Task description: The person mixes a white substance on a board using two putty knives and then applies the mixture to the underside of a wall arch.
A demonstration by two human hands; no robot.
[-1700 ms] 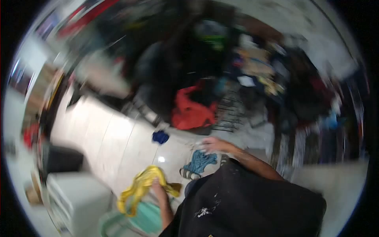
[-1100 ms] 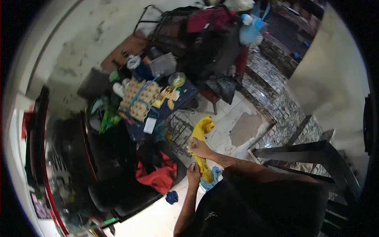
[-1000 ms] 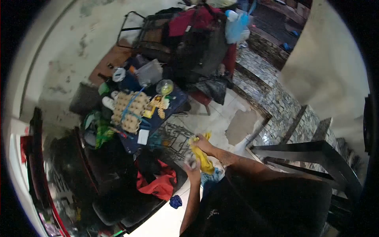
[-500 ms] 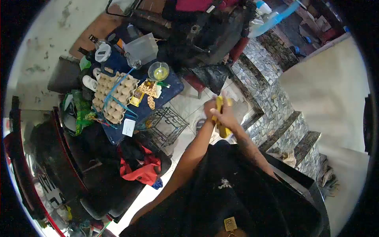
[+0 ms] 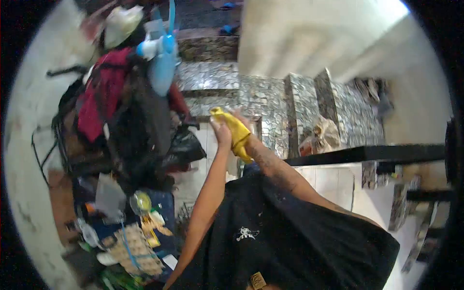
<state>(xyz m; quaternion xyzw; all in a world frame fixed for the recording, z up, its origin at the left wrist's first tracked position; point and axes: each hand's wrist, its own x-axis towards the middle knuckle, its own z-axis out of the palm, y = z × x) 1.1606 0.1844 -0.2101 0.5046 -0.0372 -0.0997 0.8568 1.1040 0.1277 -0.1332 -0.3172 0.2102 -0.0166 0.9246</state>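
Observation:
A crumpled yellow cloth [image 5: 235,133] is bunched between my two hands in front of my chest. My left hand [image 5: 222,133] is closed on its left side, with the fingers partly covered by the fabric. On the other side my right hand [image 5: 245,126] grips the cloth, mostly hidden behind it. One end of the cloth hangs down over my right wrist.
Stone-patterned steps [image 5: 263,96] rise ahead, with a light bag [image 5: 326,134] on them. At left are a blue fan [image 5: 163,72], a maroon bag [image 5: 104,94], and a table holding egg trays [image 5: 135,249] and a bowl [image 5: 140,202]. A black rail [image 5: 365,153] runs at right.
My view has turned to the right, so the table now sits at lower left and more of the steps shows. The cloth has shifted in my hands and covers more of my right hand.

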